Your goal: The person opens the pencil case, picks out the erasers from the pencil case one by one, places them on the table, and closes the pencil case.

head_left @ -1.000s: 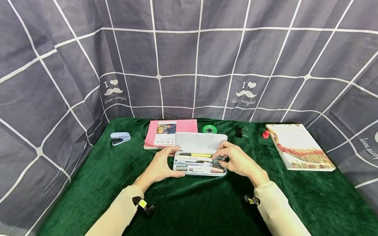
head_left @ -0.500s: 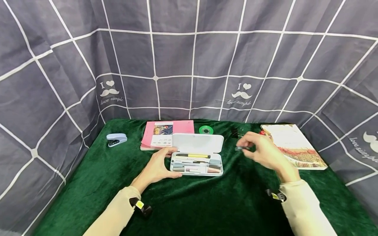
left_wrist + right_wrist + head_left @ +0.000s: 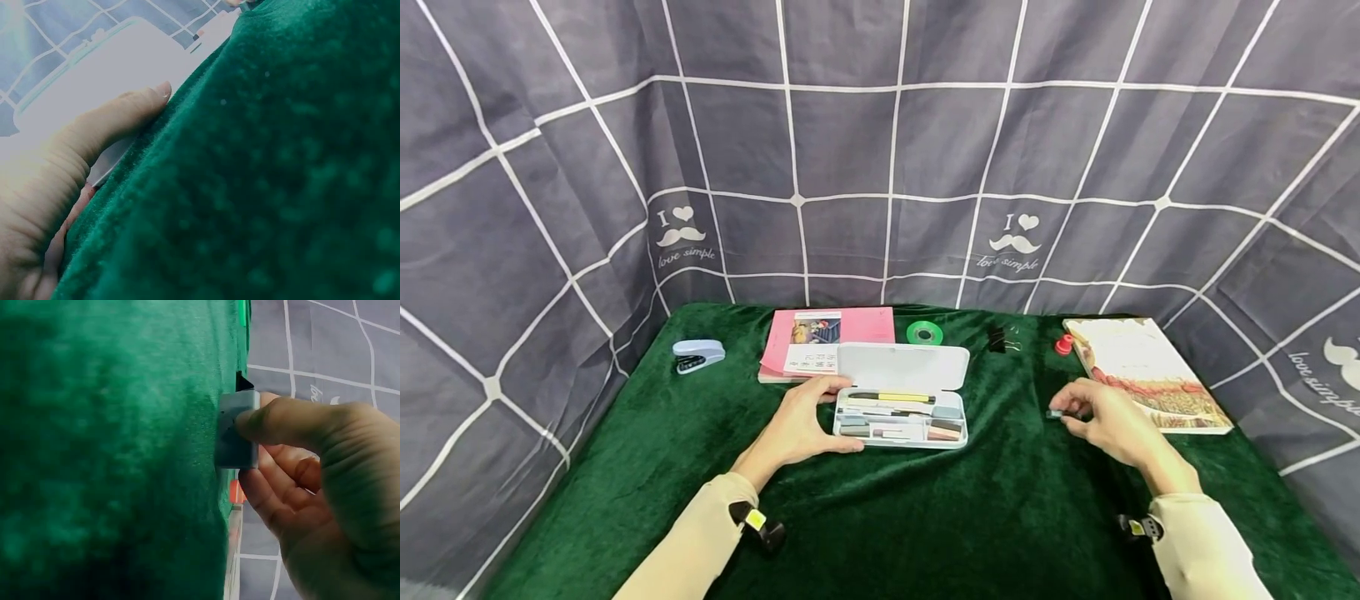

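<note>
A white pencil case [image 3: 901, 442] lies with its lid [image 3: 902, 367] raised, holding a yellow pen [image 3: 895, 397], other pens and several small blocks. My left hand [image 3: 793, 425] grips the case's left end, thumb at the front edge and fingers at the back. In the left wrist view the thumb [image 3: 119, 119] presses on the case's front side. To the right of the case, my right hand [image 3: 1105, 421] pinches a small grey eraser [image 3: 237, 430] between thumb and fingers, low over the green cloth. The eraser appears to touch the cloth in the right wrist view.
A pink book [image 3: 868, 323] lies behind the case, a light blue stapler [image 3: 698, 354] farther left. Green tape [image 3: 924, 333], a black binder clip [image 3: 997, 340] and a red object [image 3: 1064, 344] stand along the back. A white illustrated book [image 3: 1150, 367] lies right.
My right hand has lifted the eraser out of the pencil case, carried it rightward and lowered it toward the cloth. The left hand keeps its grip on the case.
</note>
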`<action>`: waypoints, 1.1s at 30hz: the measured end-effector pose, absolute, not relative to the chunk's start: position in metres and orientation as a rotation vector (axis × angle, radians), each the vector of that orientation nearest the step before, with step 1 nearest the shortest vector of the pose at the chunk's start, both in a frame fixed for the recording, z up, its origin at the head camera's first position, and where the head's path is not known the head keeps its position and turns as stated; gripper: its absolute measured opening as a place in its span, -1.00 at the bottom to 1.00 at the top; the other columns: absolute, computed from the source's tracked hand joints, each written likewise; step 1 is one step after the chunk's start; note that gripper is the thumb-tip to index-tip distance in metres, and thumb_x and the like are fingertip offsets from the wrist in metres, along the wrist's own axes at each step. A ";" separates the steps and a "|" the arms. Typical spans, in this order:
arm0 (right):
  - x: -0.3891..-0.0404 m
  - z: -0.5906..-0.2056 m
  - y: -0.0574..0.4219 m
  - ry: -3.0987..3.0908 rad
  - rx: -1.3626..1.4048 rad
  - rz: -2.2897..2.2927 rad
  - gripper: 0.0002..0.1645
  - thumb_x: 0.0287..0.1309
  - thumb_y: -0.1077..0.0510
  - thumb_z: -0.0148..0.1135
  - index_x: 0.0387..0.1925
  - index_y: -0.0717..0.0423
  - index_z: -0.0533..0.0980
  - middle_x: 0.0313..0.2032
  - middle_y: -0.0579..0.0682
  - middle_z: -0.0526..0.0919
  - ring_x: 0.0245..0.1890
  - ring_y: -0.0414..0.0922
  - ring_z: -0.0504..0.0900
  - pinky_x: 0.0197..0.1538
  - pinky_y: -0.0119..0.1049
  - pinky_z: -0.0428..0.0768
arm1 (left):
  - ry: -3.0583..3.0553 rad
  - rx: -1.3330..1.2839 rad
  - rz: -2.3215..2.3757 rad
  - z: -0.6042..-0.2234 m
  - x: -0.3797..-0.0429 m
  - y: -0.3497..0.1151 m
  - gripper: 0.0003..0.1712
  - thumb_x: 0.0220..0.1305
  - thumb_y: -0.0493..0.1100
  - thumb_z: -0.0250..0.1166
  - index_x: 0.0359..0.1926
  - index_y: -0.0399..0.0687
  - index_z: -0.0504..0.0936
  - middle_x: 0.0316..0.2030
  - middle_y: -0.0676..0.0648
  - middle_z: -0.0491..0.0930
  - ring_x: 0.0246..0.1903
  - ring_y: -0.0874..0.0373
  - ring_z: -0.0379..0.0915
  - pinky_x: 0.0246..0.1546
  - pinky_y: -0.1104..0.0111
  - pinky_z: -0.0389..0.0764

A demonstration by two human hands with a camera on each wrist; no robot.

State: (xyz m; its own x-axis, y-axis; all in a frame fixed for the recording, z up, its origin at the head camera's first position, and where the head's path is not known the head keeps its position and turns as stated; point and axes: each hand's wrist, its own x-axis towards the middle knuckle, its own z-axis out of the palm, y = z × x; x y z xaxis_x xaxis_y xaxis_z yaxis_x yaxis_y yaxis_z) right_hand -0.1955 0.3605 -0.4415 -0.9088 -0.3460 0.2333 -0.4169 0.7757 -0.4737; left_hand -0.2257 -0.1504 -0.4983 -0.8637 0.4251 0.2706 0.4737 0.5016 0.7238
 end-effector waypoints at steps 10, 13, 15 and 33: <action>-0.195 -0.441 0.365 -2.976 0.588 0.881 -0.69 0.20 0.38 0.62 -0.08 0.06 0.76 -0.16 -0.10 0.75 -0.19 -0.19 0.73 -0.10 -0.25 0.79 | -2.642 -0.838 -1.329 -0.499 -0.228 -0.153 0.00 0.01 0.11 0.85 0.43 -0.05 0.62 0.35 -0.03 0.64 0.28 0.04 0.65 0.37 0.11 0.71; -0.196 -0.441 0.365 -2.967 0.597 0.878 -0.62 0.18 0.41 0.61 0.00 0.11 0.75 -0.13 -0.08 0.77 -0.16 -0.13 0.75 -0.07 -0.23 0.79 | -2.649 -0.830 -1.338 -0.499 -0.227 -0.152 0.00 0.01 0.12 0.85 0.43 -0.04 0.62 0.36 -0.04 0.64 0.27 0.03 0.66 0.37 0.09 0.71; -0.195 -0.441 0.365 -2.957 0.606 0.864 -0.60 0.16 0.42 0.60 0.02 0.11 0.76 -0.11 -0.07 0.77 -0.13 -0.10 0.77 -0.05 -0.22 0.79 | -2.657 -0.824 -1.342 -0.499 -0.227 -0.152 0.01 0.01 0.12 0.85 0.44 -0.03 0.61 0.36 -0.04 0.64 0.28 0.02 0.66 0.38 0.09 0.70; -0.201 -0.418 0.325 -2.738 0.730 0.924 -0.52 0.19 0.37 0.66 0.13 0.08 0.76 0.03 0.01 0.85 -0.03 -0.12 0.79 0.08 -0.29 0.79 | -2.667 -0.808 -1.347 -0.501 -0.229 -0.151 0.03 0.02 0.10 0.85 0.46 -0.04 0.60 0.38 -0.07 0.62 0.29 0.00 0.65 0.38 0.09 0.70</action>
